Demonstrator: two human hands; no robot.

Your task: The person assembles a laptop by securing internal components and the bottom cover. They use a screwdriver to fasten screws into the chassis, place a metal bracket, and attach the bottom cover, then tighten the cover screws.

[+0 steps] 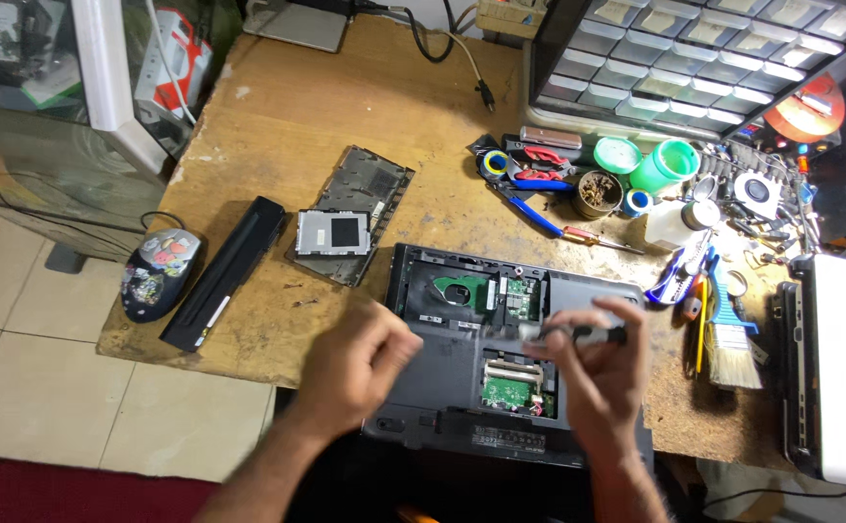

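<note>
An upturned dark laptop [452, 373] lies at the near edge of the wooden bench [346, 116], its bottom covers off and green circuit boards [512, 387] showing. My right hand [602, 373] hovers over its right half, holding a dark screwdriver [578, 334] level between the fingers. My left hand [355, 363] is blurred, fingers curled, at the laptop's left edge; whether it holds anything cannot be made out. To the left lie a removed cover panel [360, 208], a hard drive [333, 232] and a long black battery [225, 271].
A patterned mouse [159, 273] sits at the bench's left corner. Pliers, tape rolls, green cans and a brush [733, 339] crowd the right side. A drawer cabinet [694, 58] stands at the back right; a white laptop [844, 368] is at the right edge.
</note>
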